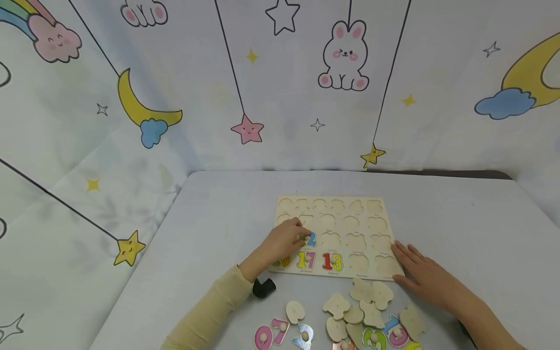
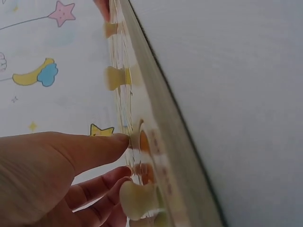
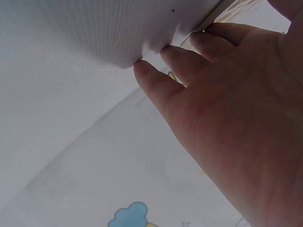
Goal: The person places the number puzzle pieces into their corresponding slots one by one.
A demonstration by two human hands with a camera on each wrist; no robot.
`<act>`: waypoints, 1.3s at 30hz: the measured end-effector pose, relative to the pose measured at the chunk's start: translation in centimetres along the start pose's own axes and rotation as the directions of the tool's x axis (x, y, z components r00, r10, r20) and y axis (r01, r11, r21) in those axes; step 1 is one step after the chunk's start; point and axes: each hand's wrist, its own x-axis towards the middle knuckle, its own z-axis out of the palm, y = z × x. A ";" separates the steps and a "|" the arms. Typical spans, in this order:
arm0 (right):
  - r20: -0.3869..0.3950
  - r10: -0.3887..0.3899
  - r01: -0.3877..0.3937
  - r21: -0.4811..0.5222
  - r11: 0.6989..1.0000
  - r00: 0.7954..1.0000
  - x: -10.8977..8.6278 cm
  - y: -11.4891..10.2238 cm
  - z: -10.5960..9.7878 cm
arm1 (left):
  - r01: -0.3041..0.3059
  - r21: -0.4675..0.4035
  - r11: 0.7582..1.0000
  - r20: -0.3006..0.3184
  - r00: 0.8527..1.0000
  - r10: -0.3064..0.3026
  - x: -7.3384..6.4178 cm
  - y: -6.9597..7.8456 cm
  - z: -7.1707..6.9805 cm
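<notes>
A wooden number puzzle board (image 1: 328, 201) lies flat on the table, with rows of cut-out recesses. My left hand (image 1: 282, 240) reaches over its left part and holds the number 12 piece (image 1: 312, 239) with thumb and fingertips; the hand hides part of that piece. In the left wrist view the thumb (image 2: 102, 146) meets the board's face beside a round wooden knob (image 2: 137, 201). Along the row below sit the 17 piece (image 1: 306, 260) and the 18 piece (image 1: 332, 261). My right hand (image 1: 422, 272) rests with extended fingers on the table, fingertips against the board's right edge.
In front of the board lies a pile of loose pieces (image 1: 372, 316), several turned face down. Left of it are a pink 0 piece (image 1: 263, 337), a 7 piece (image 1: 280, 330) and an upturned piece (image 1: 295, 312). A black object (image 1: 264, 288) lies by the left wrist.
</notes>
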 end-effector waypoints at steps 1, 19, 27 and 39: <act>0.000 0.001 -0.001 -0.001 1.000 1.000 0.0 0.0 0.0 | -0.010 0.016 1.000 -0.002 1.000 0.010 -0.1 0.0 0.0; 0.011 0.015 -0.015 -0.018 1.000 1.000 0.1 -0.2 -0.4 | -0.248 0.278 0.928 0.107 0.968 0.227 -5.8 2.4 -2.4; 0.013 0.014 -0.014 -0.016 1.000 1.000 0.1 0.0 -0.5 | -0.327 0.053 0.943 0.300 0.906 0.297 -10.3 3.3 -3.3; 0.012 0.009 -0.009 0.000 1.000 1.000 0.0 -0.1 -0.1 | -0.420 -0.264 0.868 0.219 0.851 0.478 -10.3 2.2 -0.4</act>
